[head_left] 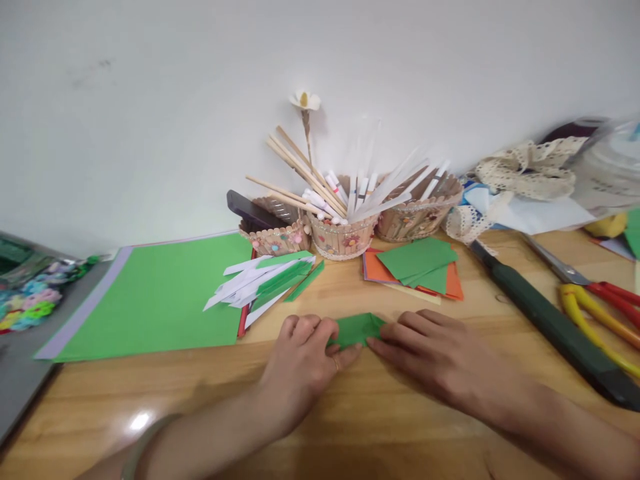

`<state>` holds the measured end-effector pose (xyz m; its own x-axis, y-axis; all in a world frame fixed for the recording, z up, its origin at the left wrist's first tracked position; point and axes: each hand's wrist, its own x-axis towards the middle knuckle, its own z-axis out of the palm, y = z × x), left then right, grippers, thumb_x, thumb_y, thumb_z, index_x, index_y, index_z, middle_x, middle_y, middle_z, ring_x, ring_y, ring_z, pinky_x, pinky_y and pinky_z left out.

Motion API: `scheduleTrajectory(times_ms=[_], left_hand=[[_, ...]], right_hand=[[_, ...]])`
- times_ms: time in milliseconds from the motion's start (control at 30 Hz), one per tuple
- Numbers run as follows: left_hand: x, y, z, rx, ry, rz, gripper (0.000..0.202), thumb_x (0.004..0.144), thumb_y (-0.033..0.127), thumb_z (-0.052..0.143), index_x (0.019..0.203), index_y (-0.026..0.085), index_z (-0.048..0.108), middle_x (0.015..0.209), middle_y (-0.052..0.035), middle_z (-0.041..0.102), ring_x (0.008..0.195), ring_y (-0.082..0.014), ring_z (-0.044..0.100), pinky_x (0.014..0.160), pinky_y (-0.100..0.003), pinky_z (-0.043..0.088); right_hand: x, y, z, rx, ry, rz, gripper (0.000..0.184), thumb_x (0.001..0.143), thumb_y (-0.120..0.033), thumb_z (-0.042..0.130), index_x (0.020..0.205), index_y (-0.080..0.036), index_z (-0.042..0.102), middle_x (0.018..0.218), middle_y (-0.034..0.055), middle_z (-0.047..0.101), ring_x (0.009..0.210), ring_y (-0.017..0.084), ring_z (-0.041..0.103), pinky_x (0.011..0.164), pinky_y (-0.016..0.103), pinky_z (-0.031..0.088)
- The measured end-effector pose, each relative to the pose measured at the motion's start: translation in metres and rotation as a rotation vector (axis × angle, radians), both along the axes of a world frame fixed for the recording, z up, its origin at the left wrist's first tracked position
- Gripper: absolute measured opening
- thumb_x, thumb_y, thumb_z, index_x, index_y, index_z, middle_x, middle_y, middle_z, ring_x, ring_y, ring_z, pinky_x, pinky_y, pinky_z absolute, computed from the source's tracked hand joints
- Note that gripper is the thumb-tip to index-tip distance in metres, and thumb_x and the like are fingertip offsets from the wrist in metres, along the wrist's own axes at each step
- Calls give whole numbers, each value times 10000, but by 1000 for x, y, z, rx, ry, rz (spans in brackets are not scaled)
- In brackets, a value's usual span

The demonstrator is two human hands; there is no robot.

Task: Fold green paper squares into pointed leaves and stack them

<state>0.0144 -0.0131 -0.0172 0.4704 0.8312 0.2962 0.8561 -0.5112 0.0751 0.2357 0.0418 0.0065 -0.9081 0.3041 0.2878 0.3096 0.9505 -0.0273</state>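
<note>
A small green sheet of paper [356, 329] lies on the wooden table between my hands, with a crease near its right corner. My left hand [311, 347] pinches its left end, the thumb along the near edge and the curled fingers on top. At the right end, my right hand [425, 343] grips the paper between thumb and fingers. Parts of both ends are hidden under my fingers. Beyond the hands, more green paper pieces [420, 260] rest on orange paper [454, 283].
Green and white paper strips [260, 283] lie beside large green sheets [160, 300] at left. Three decorated baskets [345, 241] with sticks and pens stand against the wall. To the right are a dark green long-handled tool [545, 313], scissors [580, 293] and lace ribbon [525, 170].
</note>
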Motion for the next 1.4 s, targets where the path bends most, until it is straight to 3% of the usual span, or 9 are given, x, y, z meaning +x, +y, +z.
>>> scheduleTrajectory(times_ms=[67,233,433,767,900,1067,1233,1300,1400], left_hand=[[-5,-3,4,75,55,-60,200,879,174,576,1011,320,611,820,16,563,809,-179,452,670,-310,274],[-15,-11,17,109,111,-111,222,893,79,467,1029,192,603,847,-12,624,832,-185,465,677,-338,276],[-18,-11,15,97,122,-264,238,908,51,368,994,92,587,814,-55,620,772,-182,496,641,-329,321],[-29,6,20,104,119,-440,243,934,97,372,886,114,610,680,-30,577,664,-167,506,561,-291,384],[-33,10,20,147,120,-498,227,921,99,403,866,113,623,669,-29,576,656,-164,507,564,-292,384],[-30,9,15,159,148,-300,200,869,92,454,970,100,627,842,-79,617,806,-217,527,670,-338,425],[-18,6,18,-88,76,-52,449,830,400,564,1162,98,556,982,-119,575,938,-273,491,774,-413,463],[-13,6,19,-143,65,-52,466,827,408,594,1194,127,536,985,-107,566,940,-258,491,777,-400,472],[-11,8,15,-158,10,-134,276,850,289,595,1109,194,593,940,-63,582,898,-214,503,756,-344,472]], right_hand=[[3,2,0,-35,-16,12,314,961,-158,302,1104,-156,582,837,56,627,737,165,525,634,313,433],[10,9,0,-93,-35,24,301,960,-185,323,1072,-165,602,870,57,633,762,174,528,657,327,426],[15,17,5,-157,-32,63,325,952,-173,303,1077,-172,603,934,78,645,794,167,548,672,320,417],[17,20,3,-191,-21,71,303,922,-162,353,1080,-167,612,954,85,637,788,165,534,671,323,413],[16,18,8,-180,-4,95,328,899,-140,349,1090,-160,615,984,102,657,926,192,557,759,354,455],[5,-5,9,-226,30,132,329,850,-118,377,1062,-137,628,998,100,685,965,217,592,831,371,476],[-12,-31,1,-411,35,242,340,839,-113,403,1114,-154,599,1165,84,636,1120,186,543,945,326,440],[-14,-30,-2,-423,102,268,348,845,-93,404,1140,-146,580,1144,87,648,1126,160,541,955,295,435],[-10,-18,-6,-308,229,37,366,863,-107,419,1211,-133,529,1150,125,635,1095,179,562,903,338,482]])
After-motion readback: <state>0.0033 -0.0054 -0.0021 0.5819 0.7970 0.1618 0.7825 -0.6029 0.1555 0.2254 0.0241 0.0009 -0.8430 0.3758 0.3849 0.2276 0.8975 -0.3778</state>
